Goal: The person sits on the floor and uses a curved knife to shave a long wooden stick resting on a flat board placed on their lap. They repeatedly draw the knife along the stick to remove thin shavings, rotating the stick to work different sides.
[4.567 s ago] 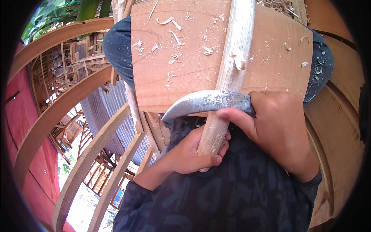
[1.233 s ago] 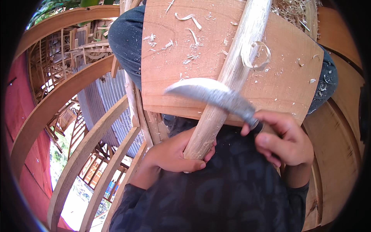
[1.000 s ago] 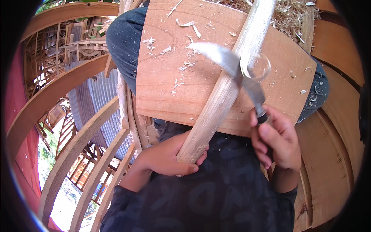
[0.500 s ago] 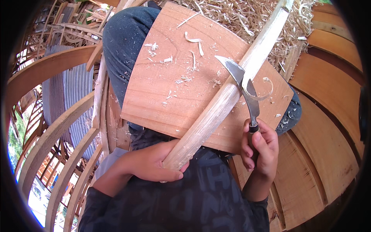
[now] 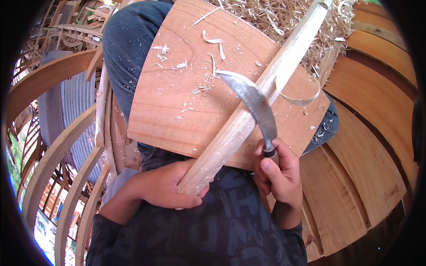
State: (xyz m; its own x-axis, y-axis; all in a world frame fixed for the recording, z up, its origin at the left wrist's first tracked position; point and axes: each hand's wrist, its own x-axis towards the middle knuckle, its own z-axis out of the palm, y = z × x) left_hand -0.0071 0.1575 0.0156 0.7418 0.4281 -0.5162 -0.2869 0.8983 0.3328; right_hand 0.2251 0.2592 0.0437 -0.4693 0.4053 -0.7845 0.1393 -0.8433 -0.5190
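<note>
A pale stick [image 5: 248, 115] is held at its lower end by the left hand [image 5: 166, 188], laid across a board [image 5: 177, 106]. A curved knife [image 5: 255, 104], blade on the stick, is gripped by the right hand [image 5: 277, 173]. Shavings [image 5: 284, 17] are piled beyond.

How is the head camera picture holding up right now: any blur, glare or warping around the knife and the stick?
Head view: soft, even daylight; the curved knife blade and pale wooden stick are sharp, with only a mild sheen on the blade. The board shows no harsh shadow. Fisheye bends the planks toward the rim, the corners are black, and the lower left edge is washed out. Both the left hand and right hand read clearly.
</note>
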